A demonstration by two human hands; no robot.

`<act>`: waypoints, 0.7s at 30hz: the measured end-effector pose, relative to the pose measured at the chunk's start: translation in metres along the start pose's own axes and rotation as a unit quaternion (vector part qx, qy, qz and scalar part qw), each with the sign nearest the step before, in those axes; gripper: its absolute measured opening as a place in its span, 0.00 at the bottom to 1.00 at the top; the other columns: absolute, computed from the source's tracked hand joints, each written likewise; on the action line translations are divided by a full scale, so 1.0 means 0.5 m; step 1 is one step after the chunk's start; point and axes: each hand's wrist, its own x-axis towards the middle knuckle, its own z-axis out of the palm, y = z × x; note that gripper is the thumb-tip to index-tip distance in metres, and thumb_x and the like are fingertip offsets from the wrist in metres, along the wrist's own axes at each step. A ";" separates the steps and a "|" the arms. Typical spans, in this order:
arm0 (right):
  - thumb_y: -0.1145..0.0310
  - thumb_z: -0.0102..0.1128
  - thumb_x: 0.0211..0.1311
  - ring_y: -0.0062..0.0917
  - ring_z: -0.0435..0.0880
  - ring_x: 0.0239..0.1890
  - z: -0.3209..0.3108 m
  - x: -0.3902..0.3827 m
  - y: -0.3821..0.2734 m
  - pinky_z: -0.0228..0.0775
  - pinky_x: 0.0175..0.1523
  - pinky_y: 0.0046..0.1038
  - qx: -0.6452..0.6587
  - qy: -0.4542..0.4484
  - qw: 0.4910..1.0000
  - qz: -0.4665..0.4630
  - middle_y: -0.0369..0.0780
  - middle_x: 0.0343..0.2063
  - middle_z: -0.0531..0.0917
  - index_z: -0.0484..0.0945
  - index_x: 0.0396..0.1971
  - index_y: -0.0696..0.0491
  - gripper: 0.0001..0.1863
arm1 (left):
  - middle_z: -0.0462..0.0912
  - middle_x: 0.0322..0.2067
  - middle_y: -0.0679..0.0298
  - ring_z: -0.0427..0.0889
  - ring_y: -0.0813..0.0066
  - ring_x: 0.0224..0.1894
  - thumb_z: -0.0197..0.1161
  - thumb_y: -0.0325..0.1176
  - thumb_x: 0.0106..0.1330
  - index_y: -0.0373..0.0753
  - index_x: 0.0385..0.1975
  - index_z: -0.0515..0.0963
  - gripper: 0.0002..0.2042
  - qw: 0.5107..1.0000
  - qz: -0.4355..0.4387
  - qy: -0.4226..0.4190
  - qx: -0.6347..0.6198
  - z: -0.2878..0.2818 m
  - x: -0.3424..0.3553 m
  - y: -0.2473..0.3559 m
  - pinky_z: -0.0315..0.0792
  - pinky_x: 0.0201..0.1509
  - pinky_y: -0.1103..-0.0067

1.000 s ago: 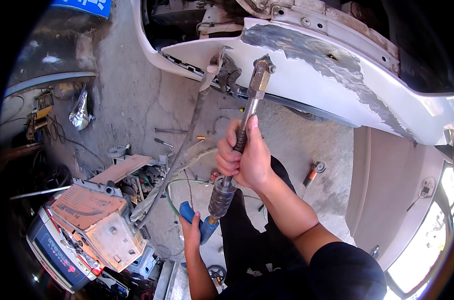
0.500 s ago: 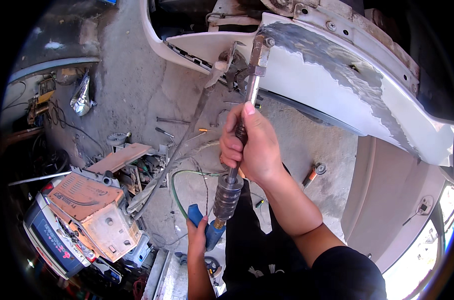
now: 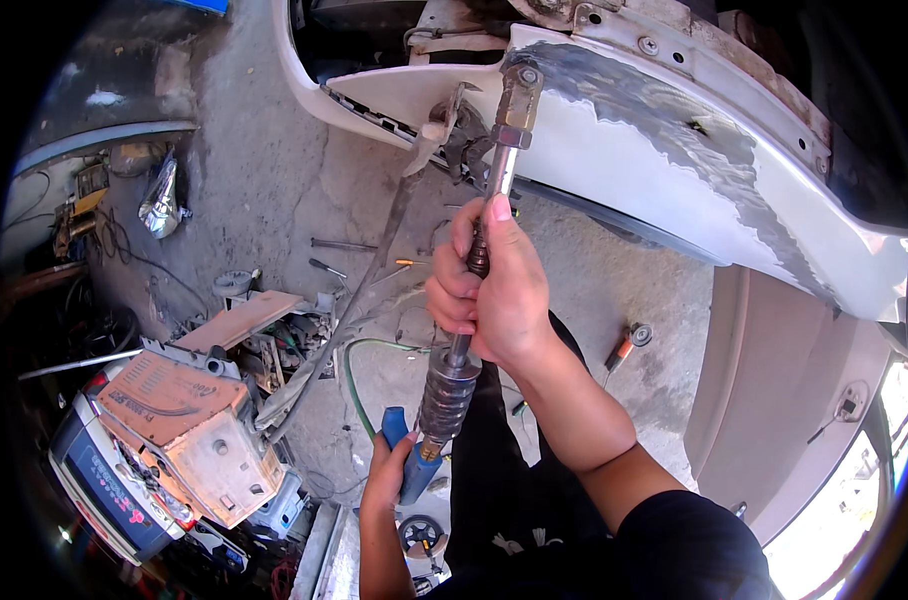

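Floor (image 3: 274, 200), grey, cluttered, lies below the metal tool (image 3: 451, 396) and car panel (image 3: 614, 160).

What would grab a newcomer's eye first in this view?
The long metal tool running up the centre, with the right hand around its shaft and the left hand at its blue handle. Then the ragged grey patch on the white car panel, upper right, and the boxy orange-topped machine, lower left.

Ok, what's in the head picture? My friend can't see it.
A right hand grips a long metal tool, left hand on its blue handle, near a white car panel with a grey patch. An orange grinder lies on the floor.
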 end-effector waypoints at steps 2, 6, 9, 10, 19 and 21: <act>0.43 0.29 0.74 0.14 0.48 0.11 0.004 -0.001 -0.002 0.43 0.15 0.20 -0.013 0.014 1.000 -0.001 0.31 0.11 0.54 0.59 0.29 0.48 0.23 | 0.73 0.46 0.52 0.74 0.66 0.48 0.63 0.47 0.62 0.28 0.55 0.63 0.31 1.000 -0.008 -0.009 0.008 -0.001 -0.003 0.004 0.70 0.51 0.74; 0.44 0.29 0.74 0.14 0.48 0.11 0.011 -0.005 -0.003 0.43 0.15 0.20 -0.027 0.026 0.999 -0.002 0.31 0.11 0.54 0.59 0.29 0.48 0.23 | 0.73 0.45 0.52 0.74 0.67 0.47 0.63 0.47 0.62 0.28 0.55 0.63 0.31 1.000 -0.016 -0.012 0.005 -0.002 -0.006 -0.003 0.70 0.51 0.75; 0.44 0.29 0.74 0.14 0.48 0.10 0.013 -0.004 -0.001 0.43 0.14 0.20 -0.032 0.031 0.999 -0.004 0.31 0.11 0.55 0.59 0.29 0.48 0.23 | 0.74 0.45 0.52 0.74 0.67 0.46 0.63 0.46 0.62 0.27 0.54 0.63 0.31 1.000 -0.014 -0.009 0.007 -0.002 -0.006 -0.001 0.70 0.51 0.75; 0.44 0.29 0.74 0.14 0.48 0.10 0.013 -0.003 -0.001 0.44 0.14 0.20 -0.033 0.032 0.999 -0.005 0.31 0.11 0.55 0.59 0.29 0.48 0.23 | 0.74 0.45 0.53 0.74 0.67 0.46 0.63 0.46 0.62 0.28 0.54 0.64 0.31 1.000 -0.011 -0.009 0.011 -0.002 -0.006 0.003 0.70 0.51 0.75; 0.46 0.29 0.75 0.14 0.49 0.10 0.030 -0.006 -0.007 0.45 0.15 0.21 -0.090 0.088 0.992 -0.010 0.32 0.12 0.55 0.58 0.29 0.49 0.23 | 0.76 0.46 0.55 0.78 0.71 0.44 0.58 0.42 0.65 0.31 0.58 0.62 0.27 0.998 -0.049 -0.028 0.038 -0.019 0.004 -0.014 0.73 0.48 0.75; 0.46 0.29 0.75 0.14 0.49 0.11 0.034 -0.009 -0.008 0.47 0.16 0.22 -0.102 0.094 0.990 -0.008 0.32 0.12 0.55 0.58 0.29 0.49 0.22 | 0.75 0.45 0.53 0.76 0.69 0.45 0.61 0.45 0.64 0.28 0.56 0.62 0.29 0.997 -0.059 -0.043 0.020 -0.016 -0.009 -0.006 0.71 0.49 0.75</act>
